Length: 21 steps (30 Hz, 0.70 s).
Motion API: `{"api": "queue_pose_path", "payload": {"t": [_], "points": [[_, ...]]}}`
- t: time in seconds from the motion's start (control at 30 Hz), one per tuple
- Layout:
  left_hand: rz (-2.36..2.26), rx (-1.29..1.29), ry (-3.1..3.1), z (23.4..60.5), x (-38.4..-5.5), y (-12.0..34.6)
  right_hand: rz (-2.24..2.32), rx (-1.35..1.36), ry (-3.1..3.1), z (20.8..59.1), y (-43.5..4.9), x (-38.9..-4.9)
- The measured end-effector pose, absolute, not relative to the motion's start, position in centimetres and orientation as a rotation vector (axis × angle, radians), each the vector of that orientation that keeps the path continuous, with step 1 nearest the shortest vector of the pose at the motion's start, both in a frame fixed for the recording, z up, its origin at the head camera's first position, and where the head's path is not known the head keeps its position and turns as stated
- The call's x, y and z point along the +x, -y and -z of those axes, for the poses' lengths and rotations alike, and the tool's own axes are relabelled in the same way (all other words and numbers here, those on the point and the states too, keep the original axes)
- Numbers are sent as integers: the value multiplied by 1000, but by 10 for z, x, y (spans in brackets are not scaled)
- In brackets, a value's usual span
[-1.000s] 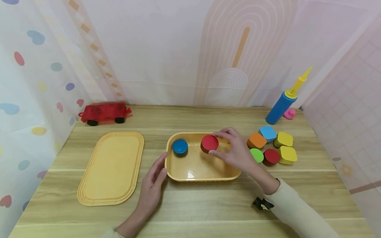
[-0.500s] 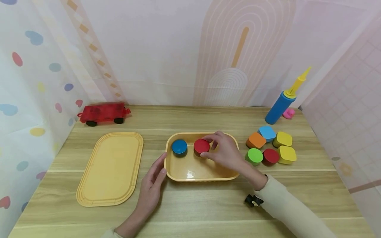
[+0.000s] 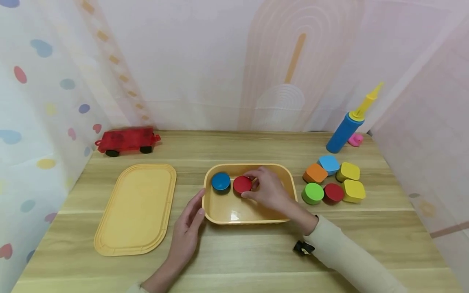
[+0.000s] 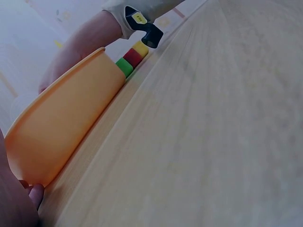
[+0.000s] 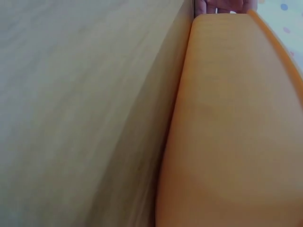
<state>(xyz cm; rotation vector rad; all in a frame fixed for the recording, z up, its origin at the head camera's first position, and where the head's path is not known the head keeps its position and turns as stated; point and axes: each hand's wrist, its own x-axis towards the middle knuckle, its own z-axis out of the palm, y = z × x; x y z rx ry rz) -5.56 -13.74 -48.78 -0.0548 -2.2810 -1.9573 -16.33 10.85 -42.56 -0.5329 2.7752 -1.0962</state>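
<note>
A round red block (image 3: 242,185) is pinched between the thumb and fingers of my right hand (image 3: 270,190), low inside a yellow-orange plastic bin (image 3: 249,222). Just left of it in the bin sits a round blue block (image 3: 221,181), with a narrow gap between the two. My left hand (image 3: 186,232) rests against the bin's left end, fingers fairly straight and thumb near the rim. In the left wrist view, fingertips (image 4: 36,194) meet the foot of the bin wall (image 4: 66,118). The right wrist view shows the bin's long side (image 5: 232,118), which hides the blocks.
Right of the bin stand green (image 3: 313,193), dark red (image 3: 333,193), orange (image 3: 315,173), light blue (image 3: 328,164) and yellow blocks (image 3: 353,190). A blue-and-yellow pump (image 3: 344,132) and pink duck (image 3: 356,140) are behind them. A yellow lid (image 3: 137,207) lies left, a red toy wagon (image 3: 127,140) behind it.
My right hand has carried the red block leftward and down inside the bin, closer to the blue block. The left hand has stayed at the bin's left end.
</note>
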Motion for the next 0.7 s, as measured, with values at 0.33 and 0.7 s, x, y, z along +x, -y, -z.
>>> {"api": "queue_pose_path", "payload": {"t": [0.33,0.7], "points": [[1947,-85,2256,489,-56,138,1139,-432,-2831,426,-100,-162],[1953,-103,2235,490,-56,137,1234,-441,-2804,428,-97,-163]]}}
